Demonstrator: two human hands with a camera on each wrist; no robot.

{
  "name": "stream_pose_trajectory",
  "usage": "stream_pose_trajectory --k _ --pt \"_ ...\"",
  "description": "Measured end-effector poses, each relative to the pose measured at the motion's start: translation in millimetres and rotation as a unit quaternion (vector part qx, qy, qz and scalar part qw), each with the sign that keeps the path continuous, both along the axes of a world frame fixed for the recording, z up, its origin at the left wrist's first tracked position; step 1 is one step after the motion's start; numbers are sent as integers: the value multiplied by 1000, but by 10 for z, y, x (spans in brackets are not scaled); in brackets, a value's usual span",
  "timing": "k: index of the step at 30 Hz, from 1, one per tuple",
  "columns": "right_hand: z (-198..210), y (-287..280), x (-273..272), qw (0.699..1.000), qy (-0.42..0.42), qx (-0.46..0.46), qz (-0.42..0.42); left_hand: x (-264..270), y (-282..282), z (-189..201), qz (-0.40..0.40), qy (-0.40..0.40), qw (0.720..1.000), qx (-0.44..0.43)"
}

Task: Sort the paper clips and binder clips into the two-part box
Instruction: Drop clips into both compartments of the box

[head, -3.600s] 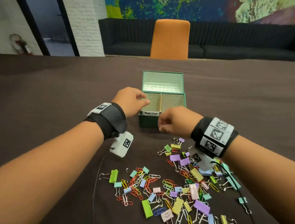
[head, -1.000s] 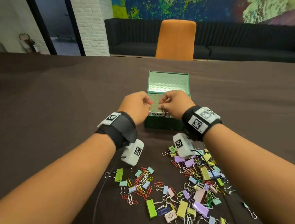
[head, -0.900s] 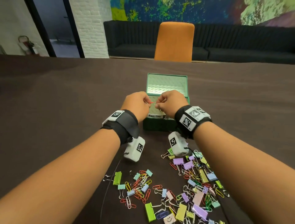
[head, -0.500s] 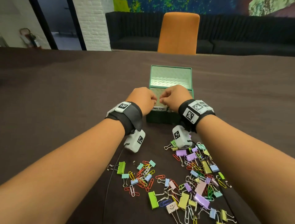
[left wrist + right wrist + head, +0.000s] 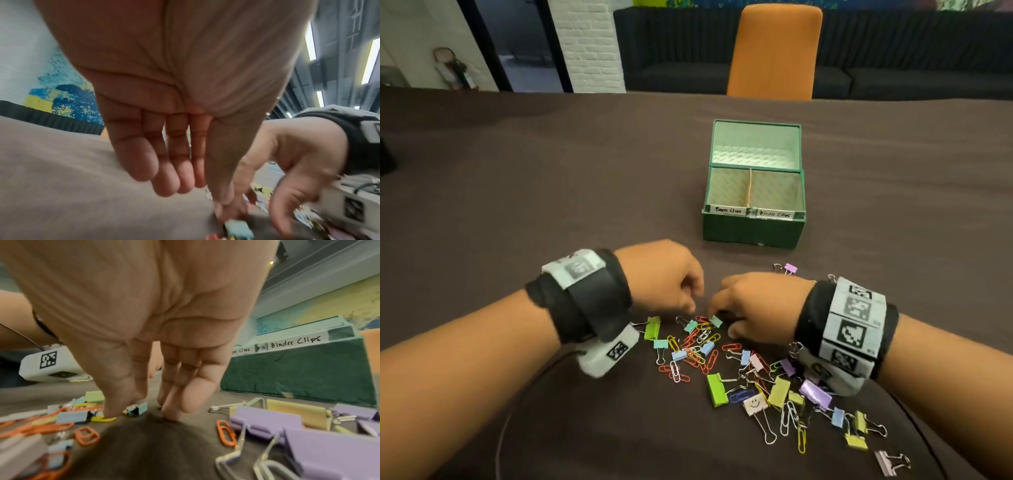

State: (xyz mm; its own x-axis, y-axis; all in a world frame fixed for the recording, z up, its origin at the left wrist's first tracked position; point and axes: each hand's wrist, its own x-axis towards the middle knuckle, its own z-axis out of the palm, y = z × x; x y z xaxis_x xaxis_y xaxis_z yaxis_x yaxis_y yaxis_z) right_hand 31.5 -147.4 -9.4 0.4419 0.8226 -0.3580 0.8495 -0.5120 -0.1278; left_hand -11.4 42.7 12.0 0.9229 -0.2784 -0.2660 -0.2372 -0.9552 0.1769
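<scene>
The green two-part box (image 5: 752, 224) stands open on the brown table, labelled "Paper Clips" on the left and "Binder Clips" (image 5: 296, 342) on the right. Nearer me lies a loose pile of coloured paper clips and binder clips (image 5: 756, 373). Both hands hover low over the pile's far edge. My left hand (image 5: 693, 301) holds nothing, its fingers (image 5: 164, 175) relaxed and nearly straight. My right hand (image 5: 717, 313) reaches down with thumb and fingers apart. Its thumb tip touches a yellow paper clip (image 5: 103, 419), and a small teal binder clip (image 5: 140, 408) lies between thumb and fingers.
An orange chair (image 5: 774, 51) and a dark sofa (image 5: 911, 61) stand beyond the table's far edge. A purple binder clip (image 5: 790, 268) lies alone between pile and box. A thin cable (image 5: 503, 428) runs from my left wrist camera across the cloth.
Both hands have drawn back from over the box and dropped to the clip pile. The red clip seen at my left fingers earlier is gone from them.
</scene>
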Motion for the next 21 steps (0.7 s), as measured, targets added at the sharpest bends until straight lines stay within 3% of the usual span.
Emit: stream_pose_trajectory --k 5,13,17,21 --pt "-52 17 40 1000 2 -2 -10 -145 -31 -236 -2 38 999 37" --pt "-77 -20 79 999 -7 32 -29 -157 -25 -315 40 34 999 11" --pt "107 -180 274 987 -2 134 -91 -122 50 -240 46 24 999 -1" --pt "356 -333 791 937 -62 261 -222 48 46 -76 48 -18 998 -40"
